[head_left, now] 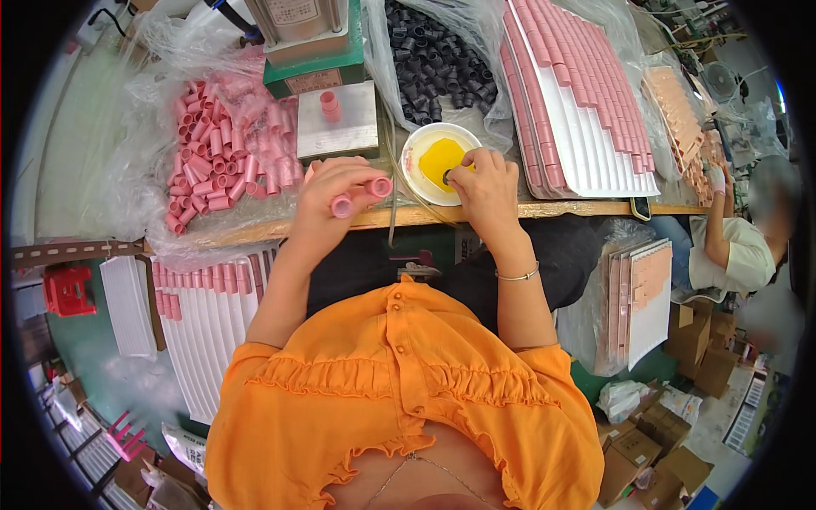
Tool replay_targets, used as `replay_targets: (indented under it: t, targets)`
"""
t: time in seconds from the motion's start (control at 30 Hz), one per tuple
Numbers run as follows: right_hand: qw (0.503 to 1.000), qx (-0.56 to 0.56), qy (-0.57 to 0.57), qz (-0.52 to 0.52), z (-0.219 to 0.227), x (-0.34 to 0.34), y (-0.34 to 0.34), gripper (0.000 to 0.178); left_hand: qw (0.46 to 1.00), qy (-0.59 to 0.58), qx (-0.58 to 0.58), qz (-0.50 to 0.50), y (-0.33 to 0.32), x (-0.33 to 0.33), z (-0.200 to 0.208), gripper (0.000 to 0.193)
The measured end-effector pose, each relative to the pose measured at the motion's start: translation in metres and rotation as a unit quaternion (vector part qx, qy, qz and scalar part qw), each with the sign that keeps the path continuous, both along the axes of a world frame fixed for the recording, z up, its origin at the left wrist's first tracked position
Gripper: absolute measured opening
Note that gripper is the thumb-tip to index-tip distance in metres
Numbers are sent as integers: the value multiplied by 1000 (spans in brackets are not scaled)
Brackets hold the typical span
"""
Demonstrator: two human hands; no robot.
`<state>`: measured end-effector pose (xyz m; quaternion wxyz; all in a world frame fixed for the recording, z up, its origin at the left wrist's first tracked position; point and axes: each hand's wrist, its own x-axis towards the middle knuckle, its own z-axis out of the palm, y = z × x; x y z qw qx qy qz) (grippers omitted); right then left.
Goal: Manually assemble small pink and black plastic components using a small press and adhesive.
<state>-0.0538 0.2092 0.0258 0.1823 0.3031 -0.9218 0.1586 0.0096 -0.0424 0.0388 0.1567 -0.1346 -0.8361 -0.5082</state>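
Observation:
My left hand (327,200) is closed around two pink plastic tubes (378,187), their open ends pointing to the right. Over a white bowl (413,176), the fingers of my right hand (486,191) pinch a small black plastic fitting (448,177). It is at the edge of the yellow material (440,158) in the bowl; whether it touches that is hard to make out. Just beyond my left hand, a single pink tube (330,106) stands upright on the metal plate (340,132) of a green-based press (314,72).
Loose pink tubes (212,153) lie heaped on plastic at the left. Black fittings (433,64) fill a clear bag at the back. Ribbed white trays (595,161) with rows of pink tubes lie at the right. Another person (731,238) sits farther right. The wooden table edge (552,208) runs before me.

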Motion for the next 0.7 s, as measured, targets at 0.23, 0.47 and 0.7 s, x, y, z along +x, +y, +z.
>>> replay_targets:
  t: [0.23, 0.47, 0.7]
  targets:
    - [913, -375, -154, 41, 37, 14, -4, 13, 998, 39, -50, -14, 17, -10, 10, 33]
    - [974, -221, 39, 24, 50, 30, -28, 19, 992, 90, -82, -10, 44, -19, 15, 37]
    - [912, -276, 63, -296, 75, -8, 97, 29, 995, -72, 65, -18, 40, -19, -6, 32]
